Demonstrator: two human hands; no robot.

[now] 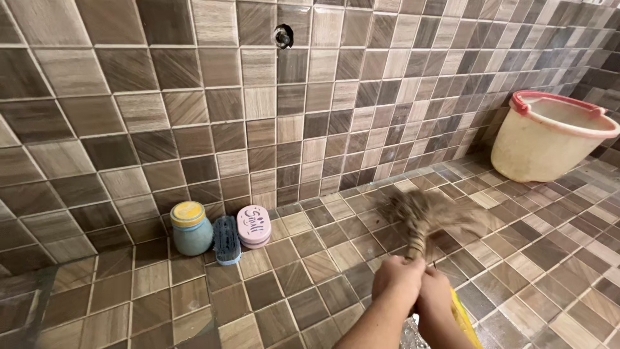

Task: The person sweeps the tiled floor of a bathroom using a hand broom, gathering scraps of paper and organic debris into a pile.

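Yellow-lidded blue jar (pixel 191 228), round pink lettered case (pixel 253 226) by wall.

Left hand (pixel 397 276) and right hand (pixel 434 294) side by side, touching, low and right of centre. Both curled into tight fists, knuckles up and pointing away from the body, fingers folded under and out of sight. Left forearm bare, rising at a slant from the bottom edge. Right forearm shorter in view, tucked close beside the left.

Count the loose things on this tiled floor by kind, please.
Jar, blue with yellow lid: 1
Scrubbing brush, blue: 1
Round pink tin: 1
Cream bucket with red rim: 1
Straw broom, gripped by both hands: 1
Total: 5
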